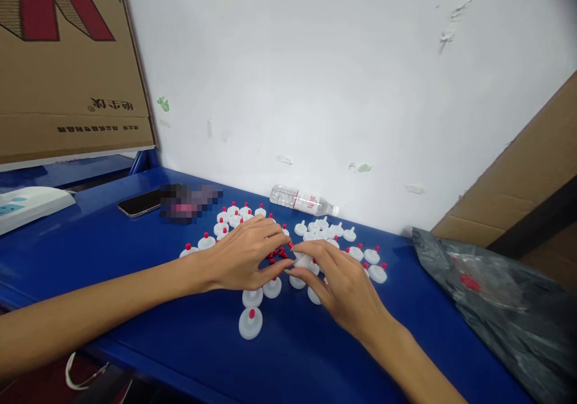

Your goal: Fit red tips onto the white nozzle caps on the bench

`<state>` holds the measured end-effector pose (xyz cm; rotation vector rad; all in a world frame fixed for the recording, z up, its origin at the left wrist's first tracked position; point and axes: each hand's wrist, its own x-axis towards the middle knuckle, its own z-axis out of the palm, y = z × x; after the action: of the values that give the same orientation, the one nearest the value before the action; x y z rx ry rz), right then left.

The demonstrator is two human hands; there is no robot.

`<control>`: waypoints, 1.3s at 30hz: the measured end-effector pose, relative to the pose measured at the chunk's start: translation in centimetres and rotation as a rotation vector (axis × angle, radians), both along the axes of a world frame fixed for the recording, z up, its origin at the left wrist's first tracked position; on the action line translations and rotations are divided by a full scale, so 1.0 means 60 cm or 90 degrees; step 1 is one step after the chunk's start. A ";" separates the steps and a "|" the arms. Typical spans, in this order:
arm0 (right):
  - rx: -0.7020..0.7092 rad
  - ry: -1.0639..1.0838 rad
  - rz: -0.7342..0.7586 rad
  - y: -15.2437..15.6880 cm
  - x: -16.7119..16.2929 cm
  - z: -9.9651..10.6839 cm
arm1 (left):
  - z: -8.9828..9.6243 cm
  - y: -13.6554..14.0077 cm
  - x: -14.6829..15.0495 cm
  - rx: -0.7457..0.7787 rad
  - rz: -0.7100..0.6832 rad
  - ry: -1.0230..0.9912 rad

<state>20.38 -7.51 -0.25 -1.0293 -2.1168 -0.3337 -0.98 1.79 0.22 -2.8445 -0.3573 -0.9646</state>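
My right hand (342,281) pinches a white plastic nozzle cap (301,260), a round disc with a thin spout, tilted toward the left. Against its spout end, the fingertips of my left hand (250,250) close on a small red tip (291,244). Behind my fingers lies a little heap of loose red tips (279,254). Many white caps with red tips, such as a near one (250,323), stand around both hands. Beyond my right hand are several white caps with bare spouts (322,226). My left palm hides part of the group.
A clear plastic bottle (304,201) lies along the wall. A phone (139,203) and a blurred-out item (192,202) rest at the back left, near a white device (31,205). A dark plastic bag (496,308) covers the right side of the blue table (148,308). Cardboard (72,73) stands left.
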 end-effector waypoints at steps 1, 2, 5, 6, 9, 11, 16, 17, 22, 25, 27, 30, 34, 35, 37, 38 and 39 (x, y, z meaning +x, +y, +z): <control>-0.009 0.015 0.004 0.000 -0.001 0.000 | 0.002 -0.001 0.000 -0.004 -0.001 0.001; -0.019 0.030 0.009 0.000 -0.002 -0.001 | 0.004 -0.003 -0.001 -0.006 -0.002 0.004; -0.034 0.052 0.022 0.000 -0.003 0.000 | 0.011 -0.007 -0.003 -0.003 -0.011 0.015; -0.036 0.051 0.024 -0.001 -0.003 0.001 | 0.013 -0.008 -0.003 0.001 -0.019 0.016; -0.029 0.041 0.024 -0.003 -0.004 0.002 | 0.014 -0.007 -0.004 0.033 -0.030 0.019; -0.023 0.031 0.019 -0.005 -0.005 0.003 | 0.014 -0.006 -0.004 0.065 -0.024 0.019; 0.007 0.001 -0.001 -0.007 -0.008 0.005 | 0.011 -0.002 -0.003 0.124 -0.013 0.014; 0.012 -0.005 -0.003 -0.007 -0.008 0.006 | 0.011 -0.001 -0.002 0.131 -0.011 0.013; 0.023 -0.024 -0.007 -0.007 -0.007 0.007 | 0.009 -0.001 -0.004 0.142 -0.013 -0.003; 0.031 -0.038 -0.007 -0.007 -0.006 0.008 | 0.008 0.000 -0.005 0.142 -0.019 -0.006; 0.034 -0.042 -0.002 -0.007 -0.006 0.009 | 0.007 0.000 -0.005 0.144 -0.020 -0.002; 0.033 -0.039 0.006 -0.008 -0.004 0.009 | 0.006 -0.001 -0.004 0.138 -0.021 0.002; 0.021 -0.037 0.008 -0.009 0.000 0.007 | 0.008 -0.003 -0.003 0.131 -0.022 0.001; 0.020 -0.040 0.006 -0.010 0.000 0.006 | 0.009 -0.004 -0.003 0.130 -0.021 0.000; 0.022 -0.051 -0.003 -0.010 0.001 0.006 | 0.010 -0.005 -0.002 0.125 -0.018 -0.001; 0.020 -0.056 -0.011 -0.009 0.001 0.006 | 0.010 -0.005 -0.002 0.121 -0.018 0.000; 0.016 -0.061 -0.020 -0.009 0.001 0.006 | 0.011 -0.006 -0.001 0.116 -0.018 0.001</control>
<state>20.43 -8.05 0.09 -1.0524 -2.1770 -0.4314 -1.05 1.45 0.85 -2.6918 -0.2174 -0.9475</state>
